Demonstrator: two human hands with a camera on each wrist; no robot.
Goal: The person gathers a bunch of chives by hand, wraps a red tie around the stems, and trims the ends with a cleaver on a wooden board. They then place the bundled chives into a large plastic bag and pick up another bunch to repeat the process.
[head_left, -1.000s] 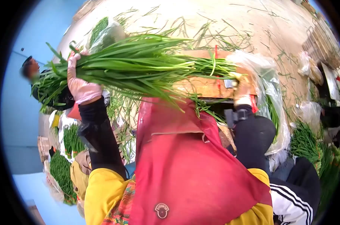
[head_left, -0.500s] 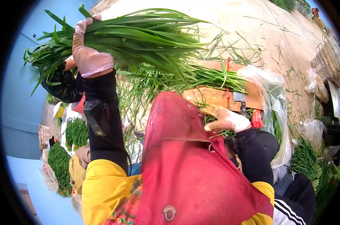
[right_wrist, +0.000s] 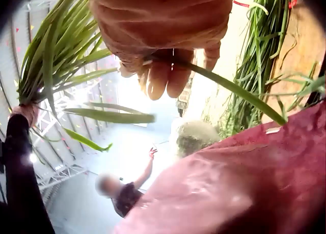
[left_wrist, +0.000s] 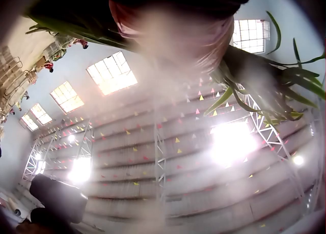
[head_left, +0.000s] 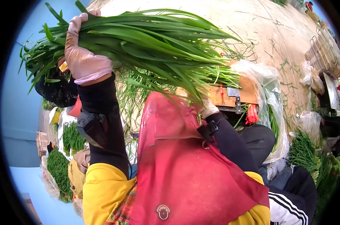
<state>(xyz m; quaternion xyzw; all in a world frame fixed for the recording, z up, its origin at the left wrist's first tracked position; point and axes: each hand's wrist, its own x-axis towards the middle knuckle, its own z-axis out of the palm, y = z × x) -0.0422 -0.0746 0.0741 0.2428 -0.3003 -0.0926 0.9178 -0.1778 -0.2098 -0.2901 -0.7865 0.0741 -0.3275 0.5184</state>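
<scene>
The left hand (head_left: 85,60), in a pale glove, grips a large bunch of long green leaves (head_left: 140,37) held up at the upper left; the left wrist view shows the gloved hand (left_wrist: 175,38) and leaf ends (left_wrist: 270,86). Beneath the bunch's right end, the right hand (head_left: 206,107) is partly covered by leaves. In the right wrist view the right hand (right_wrist: 163,25) has its fingers curled, pinching a single green leaf (right_wrist: 237,94). A cleaver (head_left: 233,92) and a bundle of green stems (head_left: 224,77) lie on a wooden board (head_left: 249,90).
Red ties (head_left: 251,114) hang at the board's front edge beside a clear plastic bag (head_left: 270,88). Loose leaves litter the floor (head_left: 267,33). Green bundles (head_left: 305,150) stand at the right, near a wire basket (head_left: 325,52). Another person's arm (right_wrist: 146,173) shows in the right wrist view.
The bunch in my left hand has risen and now reaches farther right. My right hand has come away from the board's right side, moving down and left to beneath the leaves.
</scene>
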